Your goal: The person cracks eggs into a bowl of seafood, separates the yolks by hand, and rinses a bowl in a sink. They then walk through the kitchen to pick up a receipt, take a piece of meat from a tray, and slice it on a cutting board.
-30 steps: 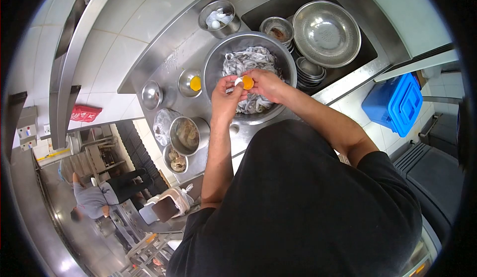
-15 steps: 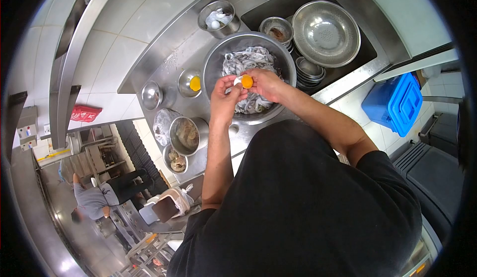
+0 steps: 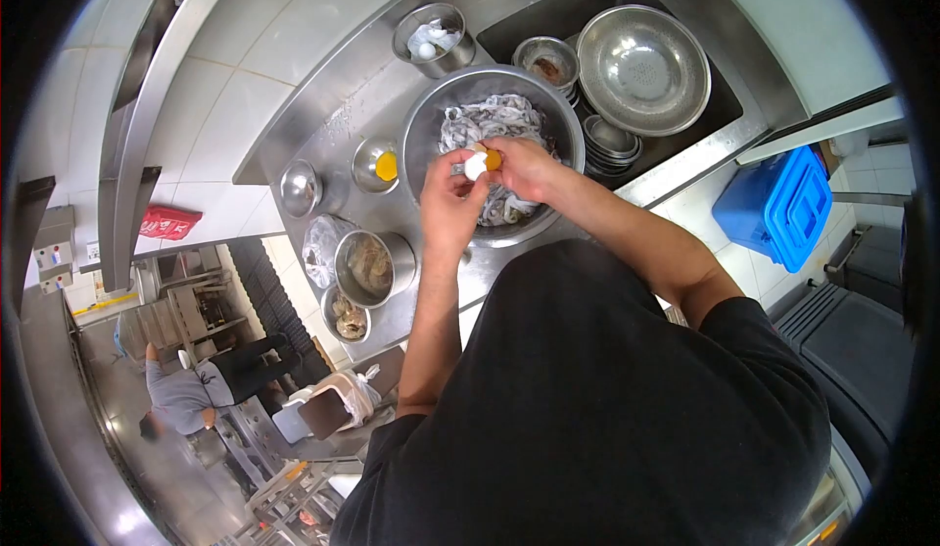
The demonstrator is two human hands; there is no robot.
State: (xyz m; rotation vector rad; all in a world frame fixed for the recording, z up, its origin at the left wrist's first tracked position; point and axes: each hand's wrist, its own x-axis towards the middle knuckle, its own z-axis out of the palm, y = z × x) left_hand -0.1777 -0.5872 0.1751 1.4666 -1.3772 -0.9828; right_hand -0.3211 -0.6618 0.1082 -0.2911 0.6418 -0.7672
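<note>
Over a large steel bowl (image 3: 421, 105) of greyish-white strips that look like squid (image 3: 494, 120), both my hands are close together. My left hand (image 3: 453, 203) holds a white eggshell half (image 3: 475, 166) between its fingers. In my right hand (image 3: 521, 166) is another eggshell half, with orange yolk (image 3: 493, 159) showing in it. The two shell halves are side by side, touching or nearly so. Left of the large bowl, a small steel bowl (image 3: 366, 162) holds a yellow yolk (image 3: 386, 166). A steel pot (image 3: 452, 59) behind it contains white eggshells (image 3: 428, 44).
A sink with a wide steel colander (image 3: 643, 66) and stacked bowls (image 3: 609, 140) lies at the back right. Pots (image 3: 367, 267), an empty bowl (image 3: 300, 188) and a plastic bag (image 3: 323, 249) stand left. A blue bin (image 3: 774, 205) is right; another person (image 3: 191, 399) stands lower left.
The shell in my left hand has turned and shows more white. The yolk at my right hand shows less and looks darker. My left hand has shifted slightly right.
</note>
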